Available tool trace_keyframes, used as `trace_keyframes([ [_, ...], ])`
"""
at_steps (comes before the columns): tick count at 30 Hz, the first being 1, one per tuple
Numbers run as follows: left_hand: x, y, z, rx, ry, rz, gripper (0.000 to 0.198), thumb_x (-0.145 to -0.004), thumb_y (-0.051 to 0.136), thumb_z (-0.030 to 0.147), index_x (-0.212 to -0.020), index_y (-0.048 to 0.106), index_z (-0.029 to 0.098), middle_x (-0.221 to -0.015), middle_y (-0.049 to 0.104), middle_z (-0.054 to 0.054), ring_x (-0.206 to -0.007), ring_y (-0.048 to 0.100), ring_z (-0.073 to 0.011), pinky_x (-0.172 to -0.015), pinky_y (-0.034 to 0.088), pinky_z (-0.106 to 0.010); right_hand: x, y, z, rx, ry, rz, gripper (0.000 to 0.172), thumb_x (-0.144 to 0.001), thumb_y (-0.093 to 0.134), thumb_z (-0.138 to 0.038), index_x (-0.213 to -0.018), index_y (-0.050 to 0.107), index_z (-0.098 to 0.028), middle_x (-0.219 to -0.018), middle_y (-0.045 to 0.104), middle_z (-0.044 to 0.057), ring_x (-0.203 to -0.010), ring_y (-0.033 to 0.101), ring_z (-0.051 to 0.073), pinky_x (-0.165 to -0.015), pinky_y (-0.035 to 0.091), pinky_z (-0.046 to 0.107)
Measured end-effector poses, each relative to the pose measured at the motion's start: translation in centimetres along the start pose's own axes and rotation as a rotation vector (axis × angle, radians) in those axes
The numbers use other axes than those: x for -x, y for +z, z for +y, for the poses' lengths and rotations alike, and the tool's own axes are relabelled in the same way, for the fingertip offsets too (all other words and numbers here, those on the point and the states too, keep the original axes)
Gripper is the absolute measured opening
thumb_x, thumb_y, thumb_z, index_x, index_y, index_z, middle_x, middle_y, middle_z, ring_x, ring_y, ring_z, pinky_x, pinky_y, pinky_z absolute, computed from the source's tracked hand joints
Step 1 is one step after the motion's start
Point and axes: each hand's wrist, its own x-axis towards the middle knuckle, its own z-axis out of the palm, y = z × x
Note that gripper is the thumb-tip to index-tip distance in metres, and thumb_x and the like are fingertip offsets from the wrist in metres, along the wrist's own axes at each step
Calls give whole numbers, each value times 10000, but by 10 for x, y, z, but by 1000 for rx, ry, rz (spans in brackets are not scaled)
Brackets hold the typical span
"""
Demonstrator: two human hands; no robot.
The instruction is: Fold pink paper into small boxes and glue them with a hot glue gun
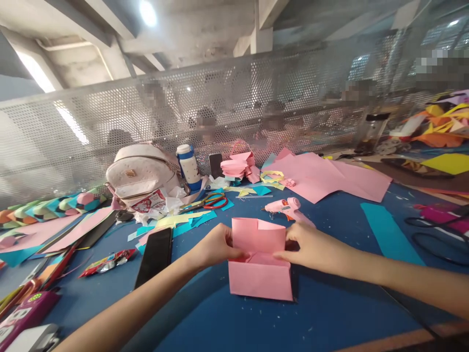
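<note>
A folded pink paper box (pixel 261 281) sits on the blue table, with an upright pink panel at its far side. My left hand (pixel 220 248) pinches the box's left side, thumb on the inner fold and fingers behind the panel. On the right side, my right hand (pixel 307 248) grips it the same way, its thumb near the inner fold. Some fingertips of both hands are hidden behind the paper. Just beyond the box lies a pink glue gun (pixel 284 208).
A black phone (pixel 154 256), red-handled scissors (pixel 216 200) and paper scraps lie to the left. Behind them stand a white backpack (pixel 142 171) and a bottle (pixel 188 166). Pink sheets (pixel 322 176) lie at the back; a blue strip (pixel 388 234) is at the right.
</note>
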Motion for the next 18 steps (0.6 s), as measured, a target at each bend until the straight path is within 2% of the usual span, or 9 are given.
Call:
trace_keyframes([
  [4,5,-1,-3,-10,2,28,176,-640,753,210,-757,719,83,-645,635,9,-560,520,-97,-508,355,-183,-19,-2,-6,-61,111,-170,425,-673,709,-383,-524,357,-198,-492,352,-63,-486,315,84,-428,170,240],
  [7,11,1,-1,15,5,-18,235,-634,718,165,-858,732,96,-751,673,-6,-635,553,-121,-552,395,-193,-23,3,-10,-177,58,-256,385,-681,678,-369,-537,369,-190,-519,354,-65,-512,314,77,-437,176,233],
  [9,14,2,-1,23,-9,-56,187,-631,701,151,-806,729,93,-726,664,-7,-627,537,-117,-546,391,-193,-24,8,-11,-253,19,-337,336,-705,644,-346,-546,399,-181,-528,373,-64,-519,324,75,-444,194,226],
  [12,17,3,-5,14,-46,-64,62,-592,697,125,-633,669,88,-595,582,16,-553,465,-88,-473,324,-178,-25,13,-11,-289,26,-432,276,-688,641,-312,-565,434,-177,-532,376,-70,-513,320,72,-447,202,223],
  [14,18,3,-7,23,-73,-70,77,-574,702,123,-618,646,93,-557,532,31,-519,427,-75,-441,293,-174,-25,13,-11,-280,12,-461,269,-670,656,-298,-566,441,-175,-544,371,-71,-525,319,73,-452,214,223],
  [18,22,2,-6,78,-79,-70,219,-584,732,145,-790,665,112,-652,563,31,-567,450,-81,-486,351,-173,-26,9,-12,-264,-26,-395,195,-664,661,-252,-642,485,-171,-621,450,-60,-578,386,86,-483,276,211],
])
